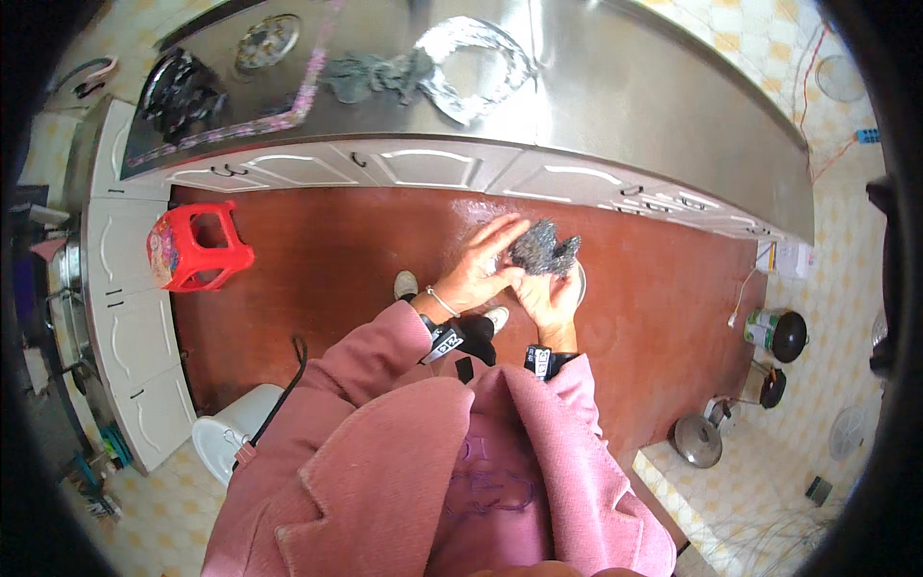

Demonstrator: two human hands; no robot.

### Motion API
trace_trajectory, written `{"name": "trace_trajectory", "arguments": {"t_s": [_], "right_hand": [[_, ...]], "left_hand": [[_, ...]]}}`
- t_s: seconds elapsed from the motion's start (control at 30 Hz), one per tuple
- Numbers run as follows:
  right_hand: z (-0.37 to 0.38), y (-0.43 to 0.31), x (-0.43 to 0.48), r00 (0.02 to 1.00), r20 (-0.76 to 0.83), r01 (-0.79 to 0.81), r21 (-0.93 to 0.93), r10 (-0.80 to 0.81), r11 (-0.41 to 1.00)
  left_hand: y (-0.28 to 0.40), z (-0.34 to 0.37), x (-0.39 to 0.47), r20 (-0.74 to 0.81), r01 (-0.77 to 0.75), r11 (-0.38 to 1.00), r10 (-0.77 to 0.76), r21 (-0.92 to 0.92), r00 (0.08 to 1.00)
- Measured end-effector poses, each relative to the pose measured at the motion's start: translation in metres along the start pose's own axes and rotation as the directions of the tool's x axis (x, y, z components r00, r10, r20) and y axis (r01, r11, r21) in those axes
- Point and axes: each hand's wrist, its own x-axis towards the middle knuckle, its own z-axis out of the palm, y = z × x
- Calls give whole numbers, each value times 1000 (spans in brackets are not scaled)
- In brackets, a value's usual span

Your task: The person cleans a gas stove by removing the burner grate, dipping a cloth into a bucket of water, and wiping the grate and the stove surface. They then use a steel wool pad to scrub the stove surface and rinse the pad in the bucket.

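Observation:
In front of my body, over the floor, a grey steel wool scourer (535, 249) is held between my two hands. My left hand (479, 268) grips its left edge, with the fingers stretched along it and the thumb below. My right hand (549, 299) holds the scourer from beneath, so part of its palm is covered. A pale curved rim (582, 285) shows just past the right hand; most of that object is hidden, and I cannot tell whether the hand touches it.
A steel counter (649, 108) runs across the far side, bearing a foil-like ring (441, 43), a grey-green cloth (368, 78) and a stove burner (267, 43). A red plastic stool (234, 241) stands left. Behind it, near me, is a white bucket (252, 404). A lidded pan (697, 440) sits right.

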Motion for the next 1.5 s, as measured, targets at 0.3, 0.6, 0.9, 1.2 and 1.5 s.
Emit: {"name": "trace_trajectory", "arguments": {"t_s": [0.3,0.6,0.9,1.2,1.5], "right_hand": [[51,64,46,959,-281,-111,-495,-38,862],[88,91,87,995,38,3,-935,92,355],[107,111,101,998,-55,-57,-993,23,100],[101,110,115,998,-53,-56,-989,29,136],[101,120,115,998,-33,-51,-881,47,470]], "left_hand": [[-12,-80,-22,136,95,989,-79,-112,988],[-9,-108,-46,-303,252,951,-298,-181,905],[-14,-134,-39,-372,361,896,-437,-258,819],[-33,-158,-33,-399,182,892,-357,-413,845],[-3,-183,-36,-72,288,643,-473,-710,878]]}}
